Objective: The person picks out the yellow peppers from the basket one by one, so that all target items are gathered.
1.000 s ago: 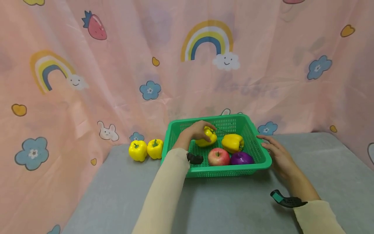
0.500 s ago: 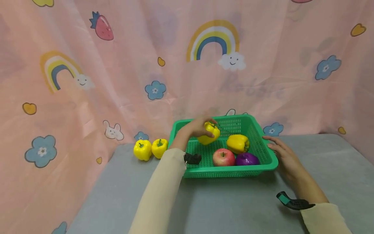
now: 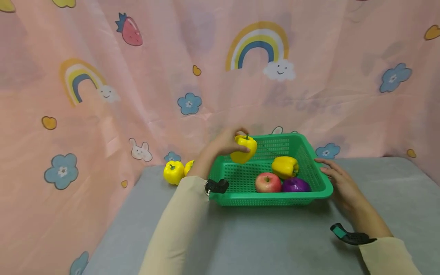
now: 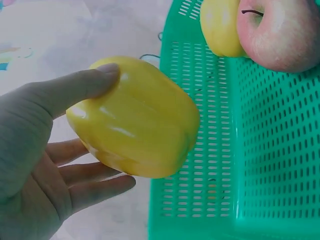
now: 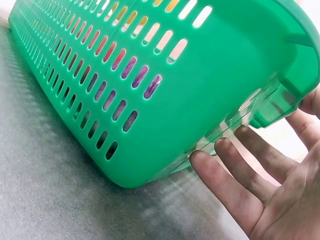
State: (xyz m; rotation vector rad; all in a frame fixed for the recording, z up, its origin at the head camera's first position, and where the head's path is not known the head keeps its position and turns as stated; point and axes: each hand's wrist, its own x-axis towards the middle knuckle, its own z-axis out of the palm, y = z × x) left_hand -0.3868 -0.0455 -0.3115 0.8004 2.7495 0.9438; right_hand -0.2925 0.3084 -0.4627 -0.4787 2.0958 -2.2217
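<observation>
My left hand [image 3: 224, 143] grips a yellow bell pepper [image 3: 246, 149], raised above the back left of a green plastic basket [image 3: 264, 196]. Close up in the left wrist view, the thumb lies over the pepper [image 4: 142, 120] and the fingers pass beneath it. Inside the basket are another yellow bell pepper [image 3: 283, 167], a red apple [image 3: 268, 183] and a shiny purple vegetable or fruit [image 3: 296, 185], its kind unclear. Against the basket's right side rests my right hand [image 3: 343, 188]. In the right wrist view its fingers [image 5: 227, 185] extend loosely along the green wall [image 5: 200, 95].
Two more yellow bell peppers stand left of the basket, one in plain sight [image 3: 173, 172], the other [image 3: 188, 167] partly behind the left forearm. A grey table [image 3: 268, 236] bears everything. Behind it hangs a pink patterned curtain [image 3: 154, 72].
My left hand has lifted the yellow bell pepper from the basket floor, up and toward the back left. The right hand stays at the basket's side. The head view has shifted slightly left.
</observation>
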